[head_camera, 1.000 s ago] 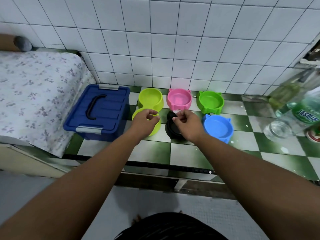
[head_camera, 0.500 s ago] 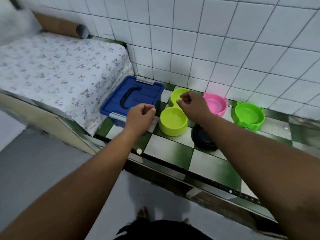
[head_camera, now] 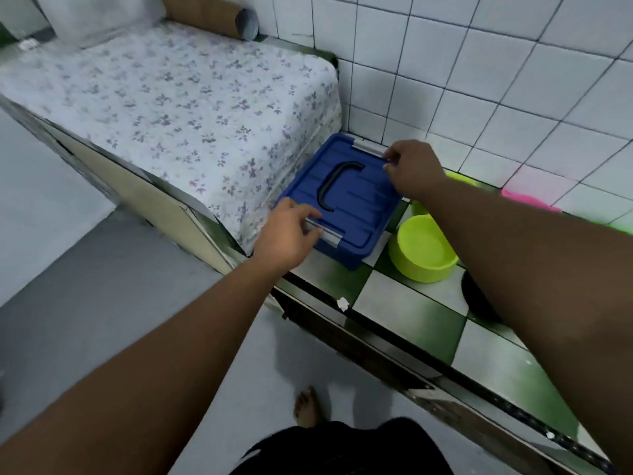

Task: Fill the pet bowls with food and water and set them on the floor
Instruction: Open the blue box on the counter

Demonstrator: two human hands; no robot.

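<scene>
A white cloth printed with small purple flowers point(head_camera: 178, 108) covers the raised surface at left. Beside it, on the green-and-white checked tile counter point(head_camera: 411, 313), sits a blue plastic storage box with a black carry handle point(head_camera: 356, 204).

The person's left hand point(head_camera: 287, 234) curls its fingers over the near silver clip point(head_camera: 327, 236). The right hand point(head_camera: 414, 169) pinches the far silver clip point(head_camera: 368, 147) with bent fingers. With one hand at each end, the grip looks set to unlatch the lid, probably to reach pet food inside; the contents are hidden.

The bowls wait on the counter, not yet on the floor. A lime-green round plastic bowl point(head_camera: 424, 248) stands empty just right of the box. A black bowl point(head_camera: 479, 299) is half hidden under the right forearm, and a pink bowl point(head_camera: 527, 198) shows by the wall.

Half a second earlier both hands hovered closed over the lime bowls and touched nothing. They have since moved left onto the box, and the camera has swung with them, pushing the green bowl out of view.
</scene>
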